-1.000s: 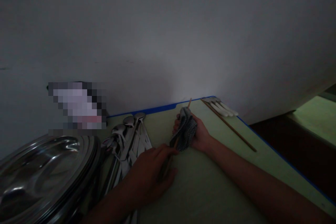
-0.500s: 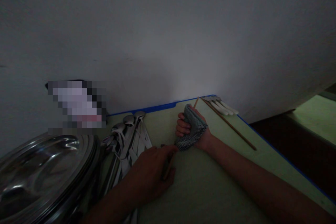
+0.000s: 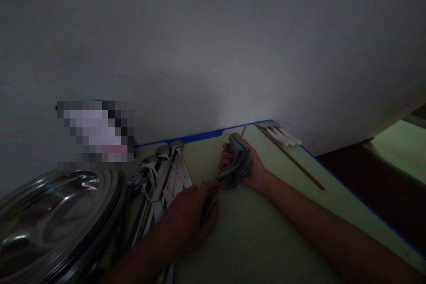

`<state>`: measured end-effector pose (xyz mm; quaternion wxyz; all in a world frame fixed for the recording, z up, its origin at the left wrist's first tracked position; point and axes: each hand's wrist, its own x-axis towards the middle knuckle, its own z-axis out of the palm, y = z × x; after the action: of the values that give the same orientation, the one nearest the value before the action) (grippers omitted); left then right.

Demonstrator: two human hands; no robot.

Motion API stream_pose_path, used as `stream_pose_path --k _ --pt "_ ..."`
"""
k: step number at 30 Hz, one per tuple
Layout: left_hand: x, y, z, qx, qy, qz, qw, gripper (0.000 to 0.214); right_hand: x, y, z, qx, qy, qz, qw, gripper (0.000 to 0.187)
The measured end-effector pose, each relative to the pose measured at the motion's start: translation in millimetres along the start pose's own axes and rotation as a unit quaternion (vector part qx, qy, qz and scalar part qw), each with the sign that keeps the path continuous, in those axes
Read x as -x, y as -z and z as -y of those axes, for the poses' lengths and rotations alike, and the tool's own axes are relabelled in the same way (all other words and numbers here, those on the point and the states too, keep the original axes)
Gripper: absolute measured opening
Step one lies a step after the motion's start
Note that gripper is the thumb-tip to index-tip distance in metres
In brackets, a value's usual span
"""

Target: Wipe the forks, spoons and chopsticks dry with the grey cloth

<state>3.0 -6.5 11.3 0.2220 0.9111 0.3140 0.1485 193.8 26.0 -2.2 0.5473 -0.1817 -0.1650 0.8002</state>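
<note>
My right hand (image 3: 257,169) is closed around a grey checked cloth (image 3: 238,162), which is folded over a thin wooden chopstick (image 3: 244,130). The chopstick's far tip sticks out past the top of the cloth; its middle is covered. At the lower side of the cloth, my left hand (image 3: 189,211) is closed on the near end of this chopstick, with its fingers mostly in shadow. Right of my hands, a brown chopstick (image 3: 289,156) lies slantwise on the pale green table (image 3: 266,239). Several forks (image 3: 281,134) with white handles lie beside its far end.
Several metal spoons (image 3: 159,153) lie in a heap left of my left hand. Stacked steel divided plates (image 3: 63,222) stand at the lower left. Behind them a pixelated object (image 3: 96,133) leans at the wall (image 3: 213,53). Blue edging (image 3: 196,135) runs along the table.
My right hand has slid slightly left and the cloth has crumpled around the chopstick. My left hand has shifted a little left too, still on the near end.
</note>
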Motion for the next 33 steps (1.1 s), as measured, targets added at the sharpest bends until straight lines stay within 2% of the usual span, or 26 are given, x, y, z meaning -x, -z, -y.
stream_pose_path --k 3,5,11,15,18,21,25,30,33 --pt "-1 3.1 0 0.038 0.023 -0.014 0.999 0.028 -2 -1 -4 0.041 0.021 -0.082 0.996 0.031" --pt "-1 3.9 1 0.022 0.011 -0.003 1.0 0.024 -2 -2 -7 0.083 0.023 -0.107 0.991 0.024" --pt "-1 2.5 1 -0.03 -0.036 0.018 0.999 0.02 1 -3 -12 0.149 0.028 -0.097 0.984 0.023" --pt "-1 2.1 2 -0.03 -0.031 0.03 0.999 0.02 0 -7 -11 0.133 0.016 -0.123 0.983 0.013" --pt "-2 2.4 1 -0.03 -0.028 0.035 0.999 0.018 -3 -7 -8 0.08 -0.002 -0.144 0.986 0.022" --pt "-3 4.9 -1 -0.029 -0.038 0.047 0.998 0.015 -3 -3 -4 0.013 0.017 -0.12 0.992 0.038" --pt "-1 11.8 -6 -0.004 -0.058 0.078 0.995 0.015 -2 2 -1 -0.04 0.055 -0.084 0.994 0.045" --pt "2 16.9 -9 0.05 -0.115 0.097 0.987 0.043 -2 1 -1 -0.041 0.058 -0.08 0.994 0.04" --pt "1 12.4 -6 0.057 -0.105 0.091 0.989 0.034 -4 -1 -1 -0.02 0.058 -0.081 0.995 0.033"
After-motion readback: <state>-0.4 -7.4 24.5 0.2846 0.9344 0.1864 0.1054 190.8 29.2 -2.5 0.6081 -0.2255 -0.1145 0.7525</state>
